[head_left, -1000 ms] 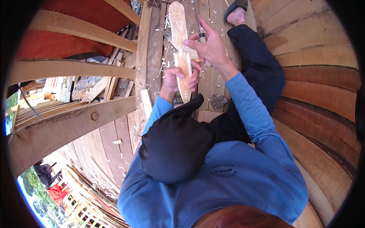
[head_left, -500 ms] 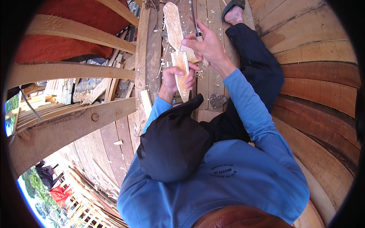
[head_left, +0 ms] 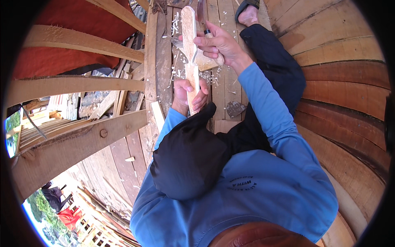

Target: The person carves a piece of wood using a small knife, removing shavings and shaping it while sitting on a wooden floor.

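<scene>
A pale carved wooden piece [head_left: 189, 37], paddle-shaped with a long rounded blade, a notched neck and a narrower lower end, points away from me. My left hand [head_left: 190, 94] is closed around its lower part, thumb on top. In my right hand [head_left: 226, 46] is a knife with a pale wooden handle [head_left: 220, 60] and a dark collar; its thin metal blade [head_left: 201, 14] points away, beside the wood's right edge. My right fingertips are at the wood's right side, and a fingertip shows at its left. Under the hands lies a flat pale wood block [head_left: 205, 62].
Wood shavings [head_left: 175, 25] lie scattered over the plank floor [head_left: 164, 66]. Curved plank walls [head_left: 341, 68] rise at the right. Thick timber ribs [head_left: 78, 133] stand at the left, with a red cloth [head_left: 53, 53] behind. A stone-like grey piece [head_left: 235, 109] sits near my leg.
The wooden piece has rolled so that its side edge shows and now stands more upright in view. My right hand has closed more around the knife and come nearer the wood.
</scene>
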Action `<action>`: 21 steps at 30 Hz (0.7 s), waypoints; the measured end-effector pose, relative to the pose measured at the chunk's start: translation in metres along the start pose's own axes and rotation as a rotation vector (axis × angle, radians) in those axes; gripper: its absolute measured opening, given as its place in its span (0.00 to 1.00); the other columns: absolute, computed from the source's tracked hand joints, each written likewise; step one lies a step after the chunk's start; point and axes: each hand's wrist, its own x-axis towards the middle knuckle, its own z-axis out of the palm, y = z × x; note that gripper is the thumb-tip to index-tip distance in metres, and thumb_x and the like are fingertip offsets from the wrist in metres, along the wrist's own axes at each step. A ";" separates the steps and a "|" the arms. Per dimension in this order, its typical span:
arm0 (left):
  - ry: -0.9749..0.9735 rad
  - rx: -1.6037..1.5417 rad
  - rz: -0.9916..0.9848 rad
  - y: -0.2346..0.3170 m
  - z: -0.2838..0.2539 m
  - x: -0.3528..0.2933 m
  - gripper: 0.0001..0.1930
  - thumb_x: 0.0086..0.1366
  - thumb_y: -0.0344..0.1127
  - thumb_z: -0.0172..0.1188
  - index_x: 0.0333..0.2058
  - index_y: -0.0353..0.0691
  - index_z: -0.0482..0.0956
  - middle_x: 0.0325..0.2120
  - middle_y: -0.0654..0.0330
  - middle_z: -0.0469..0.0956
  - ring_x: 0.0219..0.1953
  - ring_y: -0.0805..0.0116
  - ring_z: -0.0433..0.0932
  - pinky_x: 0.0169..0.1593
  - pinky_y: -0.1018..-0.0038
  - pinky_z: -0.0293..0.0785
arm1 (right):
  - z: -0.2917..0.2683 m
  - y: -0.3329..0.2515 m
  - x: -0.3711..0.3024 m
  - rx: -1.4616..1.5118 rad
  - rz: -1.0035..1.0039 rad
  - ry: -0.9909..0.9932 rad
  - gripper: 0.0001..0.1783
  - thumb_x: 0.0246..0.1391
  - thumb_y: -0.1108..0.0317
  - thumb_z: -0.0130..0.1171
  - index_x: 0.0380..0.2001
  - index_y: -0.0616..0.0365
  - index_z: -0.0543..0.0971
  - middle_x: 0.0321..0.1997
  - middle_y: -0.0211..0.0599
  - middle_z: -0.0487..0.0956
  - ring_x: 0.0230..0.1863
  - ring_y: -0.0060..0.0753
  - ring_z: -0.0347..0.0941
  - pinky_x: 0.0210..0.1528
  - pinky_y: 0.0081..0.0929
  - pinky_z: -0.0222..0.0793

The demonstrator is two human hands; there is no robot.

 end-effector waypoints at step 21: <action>0.995 1.248 0.032 0.001 0.024 0.006 0.06 0.64 0.28 0.57 0.37 0.40 0.68 0.21 0.71 0.66 0.18 0.82 0.62 0.20 0.80 0.55 | 0.002 -0.061 0.009 -0.451 -0.251 0.386 0.34 0.50 0.70 0.76 0.59 0.59 0.72 0.36 0.30 0.82 0.21 0.17 0.74 0.17 0.17 0.65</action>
